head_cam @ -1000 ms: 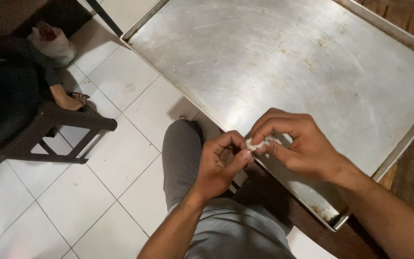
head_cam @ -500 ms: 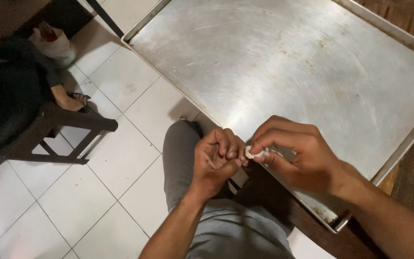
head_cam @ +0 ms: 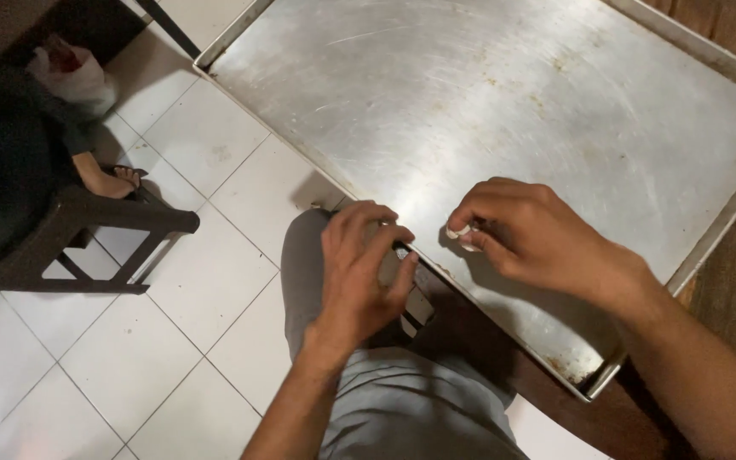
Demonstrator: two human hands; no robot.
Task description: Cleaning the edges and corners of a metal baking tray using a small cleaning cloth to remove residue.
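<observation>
Over the near edge of the tray [head_cam: 555,128], the right hand [head_cam: 530,238] pinches a small white piece [head_cam: 462,232] between thumb and fingertips; only the end of the piece shows, so its shape and long axis cannot be told. The piece sits just above the metal surface, close to the rim nearest the person, and whether it touches the metal cannot be told. The left hand [head_cam: 359,273] lies to the left of the piece, near it but apart, above the knee [head_cam: 308,255] and at the tray rim. Its fingers are curled loosely with the back of the hand toward the camera; whether it holds anything cannot be told, since the palm side is hidden. From the left hand, the piece lies to the right and slightly farther from the body, across a short gap. The right hand is the nearer hand, being in contact. The tray is bare sheet metal with scuffs and a raised lip, resting on a dark wooden surface. On the tiled floor [head_cam: 129,375] to the left stands a dark stool [head_cam: 87,230], with another person's sandalled foot [head_cam: 112,181] beside it.
</observation>
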